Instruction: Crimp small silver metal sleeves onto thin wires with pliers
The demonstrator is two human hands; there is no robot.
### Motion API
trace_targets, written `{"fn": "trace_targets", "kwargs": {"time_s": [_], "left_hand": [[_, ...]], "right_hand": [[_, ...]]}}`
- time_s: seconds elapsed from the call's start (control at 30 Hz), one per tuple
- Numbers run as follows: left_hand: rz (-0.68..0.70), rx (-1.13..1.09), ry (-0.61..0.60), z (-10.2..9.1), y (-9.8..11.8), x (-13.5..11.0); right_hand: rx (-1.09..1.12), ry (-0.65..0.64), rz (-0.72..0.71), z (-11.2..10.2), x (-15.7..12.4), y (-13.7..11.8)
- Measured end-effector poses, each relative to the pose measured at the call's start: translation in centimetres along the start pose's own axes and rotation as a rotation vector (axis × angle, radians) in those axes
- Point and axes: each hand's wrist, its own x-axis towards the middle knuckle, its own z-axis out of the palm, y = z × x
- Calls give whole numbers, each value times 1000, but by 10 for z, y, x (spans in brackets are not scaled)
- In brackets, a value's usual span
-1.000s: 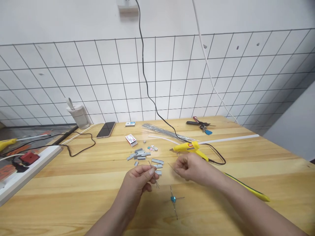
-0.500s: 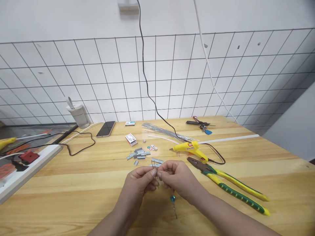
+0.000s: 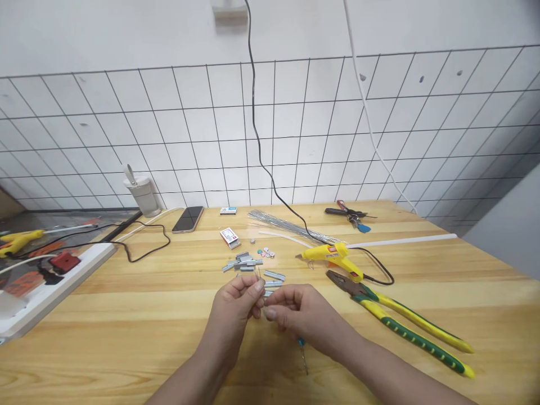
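Observation:
My left hand [image 3: 234, 309] pinches a thin bent metal wire [image 3: 259, 272] between thumb and forefinger, its ends sticking up above the fingertips. Close beside it, my right hand [image 3: 310, 315] has thumb and forefinger closed at the wire's lower part; the exact contact is mostly hidden by the fingers. Beyond the hands lie staple strips [image 3: 242, 261], some grouped and a few loose ones [image 3: 274, 275] just past my fingertips. A small blue-topped piece with a metal stem [image 3: 302, 354] rests on the table under my right wrist, partly covered.
Large pliers [image 3: 392, 318] and a yellow glue gun [image 3: 333, 257] lie to the right. Behind are a bundle of metal wires [image 3: 291, 224], small boxes [image 3: 229, 238], tiny round pieces [image 3: 265, 253] and a phone [image 3: 188, 219]. A power strip [image 3: 84, 281] stands at left.
The view has shifted slightly, so the table things appear further right. My right fingertips have moved a little lower along the wire, and my left hand has tilted it more upright.

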Motion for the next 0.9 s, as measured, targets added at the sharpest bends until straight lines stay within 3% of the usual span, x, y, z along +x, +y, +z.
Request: {"fn": "trace_targets", "kwargs": {"time_s": [0.1, 0.27, 0.37, 0.5, 0.73, 0.9], "left_hand": [[-12, 8, 11, 0, -1, 1], [-12, 42, 6, 0, 2, -1], [-15, 35, -38, 0, 2, -1], [-35, 28, -70, -1, 2, -1], [-147, -50, -267, -7, 4, 2], [-140, -85, -293, -8, 2, 2]], "right_hand": [[-134, 5, -103, 2, -2, 2], [-499, 48, -430, -1, -5, 4], [-569, 20, -514, -4, -7, 3], [-478, -32, -429, -6, -9, 2], [-55, -262, -42, -15, -9, 3], [102, -356, 49, -18, -8, 4]]}}
